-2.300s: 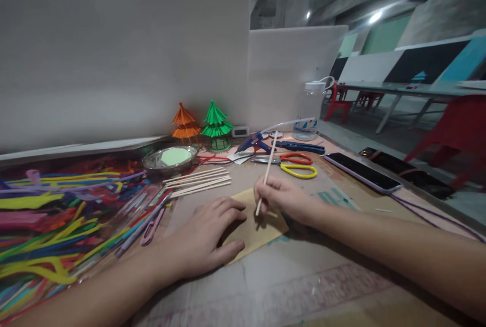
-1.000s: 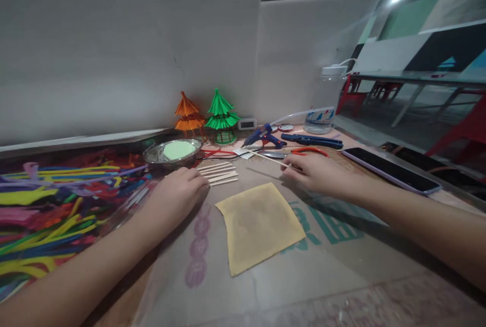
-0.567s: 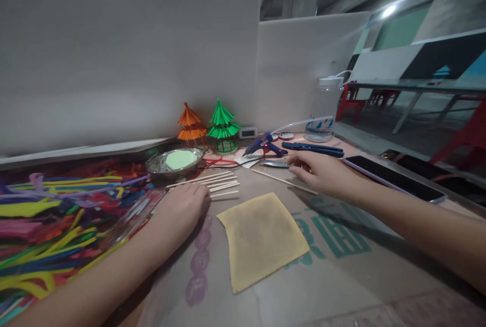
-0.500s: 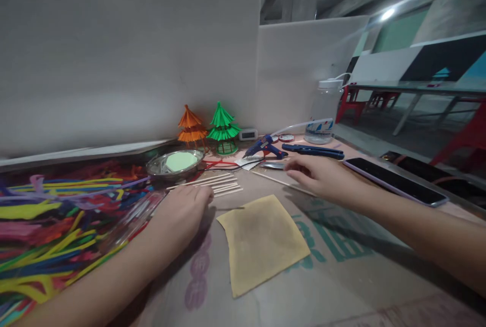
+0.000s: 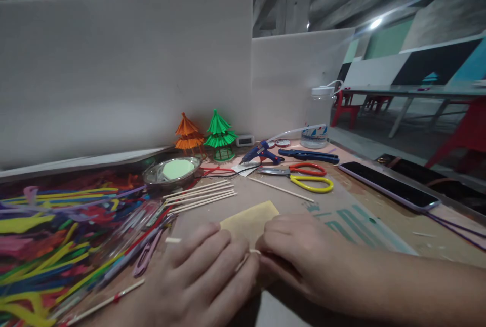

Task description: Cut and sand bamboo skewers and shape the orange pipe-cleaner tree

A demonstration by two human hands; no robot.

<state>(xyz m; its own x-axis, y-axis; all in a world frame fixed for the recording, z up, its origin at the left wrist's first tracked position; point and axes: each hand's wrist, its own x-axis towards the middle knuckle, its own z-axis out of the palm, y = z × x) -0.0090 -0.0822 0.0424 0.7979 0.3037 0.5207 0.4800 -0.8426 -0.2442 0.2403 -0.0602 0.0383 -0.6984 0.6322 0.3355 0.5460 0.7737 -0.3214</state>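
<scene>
My left hand (image 5: pixel 205 279) and my right hand (image 5: pixel 299 256) meet low in the view, over the near part of a yellowish sheet (image 5: pixel 248 219). A thin wooden stick (image 5: pixel 173 240) runs under my left fingers, which are curled over it, one pale end poking out to the left. My right thumb and forefinger pinch its other end where the two hands touch. Another single stick (image 5: pixel 281 189) lies loose beyond the sheet, next to the red and yellow scissors (image 5: pixel 307 176). A bundle of several sticks (image 5: pixel 199 195) lies to the left of it.
A heap of coloured pipe cleaners (image 5: pixel 56 226) fills the left. At the back stand a metal bowl (image 5: pixel 171 170), orange (image 5: pixel 187 133) and green (image 5: pixel 219 132) paper pagodas, a blue glue gun (image 5: pixel 261 154), a plastic bottle (image 5: pixel 318 117). A phone (image 5: pixel 387 185) lies right.
My right hand left its stick by the scissors and drew back. My left hand came away from the bundle with a stick. Both hands now meet over the sheet.
</scene>
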